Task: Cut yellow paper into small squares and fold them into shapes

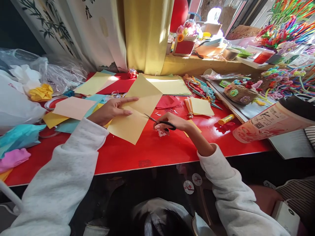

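A large yellow paper sheet (137, 108) lies on the red table (152, 147), one corner pointing toward me. My left hand (110, 109) rests on its left edge, fingers stretched flat and pointing right. My right hand (172, 123) grips black-handled scissors (161, 123) with its fingers through the loops. The blades point left, slightly apart, at the sheet's right edge. Small red and white paper scraps (162, 132) lie just under that hand.
Loose coloured sheets (73, 107) lie left and behind; a yellow stack (200, 106) and a glue stick (226, 119) sit right. A basket of pipe-cleaner flowers (240, 91), a printed booklet (268, 123) and plastic bags (22, 85) crowd the sides. Curtains (145, 32) hang behind.
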Demonstrator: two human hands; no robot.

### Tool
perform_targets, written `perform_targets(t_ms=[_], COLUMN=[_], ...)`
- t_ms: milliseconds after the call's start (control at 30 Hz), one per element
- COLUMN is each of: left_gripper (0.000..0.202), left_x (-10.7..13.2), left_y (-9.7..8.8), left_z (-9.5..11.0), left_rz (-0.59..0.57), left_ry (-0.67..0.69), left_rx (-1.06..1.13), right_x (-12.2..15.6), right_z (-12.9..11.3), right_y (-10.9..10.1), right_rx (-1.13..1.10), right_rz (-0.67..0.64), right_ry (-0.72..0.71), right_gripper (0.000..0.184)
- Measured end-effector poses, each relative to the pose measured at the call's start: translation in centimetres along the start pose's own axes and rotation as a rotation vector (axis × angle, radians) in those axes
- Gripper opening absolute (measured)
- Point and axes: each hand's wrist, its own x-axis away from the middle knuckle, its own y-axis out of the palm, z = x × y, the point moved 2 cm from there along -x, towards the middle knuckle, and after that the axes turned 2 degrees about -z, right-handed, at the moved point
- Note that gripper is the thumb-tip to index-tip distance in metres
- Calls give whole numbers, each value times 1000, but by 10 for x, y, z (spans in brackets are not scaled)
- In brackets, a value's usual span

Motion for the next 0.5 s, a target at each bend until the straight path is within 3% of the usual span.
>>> perform_targets(t_ms=[500], left_gripper=[57], left_x=[1], left_y=[-1], left_z=[0], left_rz=[14], left_ry=[-11], left_rx=[-8], right_x=[-2], right_z=[5], right_y=[3], right_rx=[26], right_rz=[55], right_ry=[-42], right_gripper=[41])
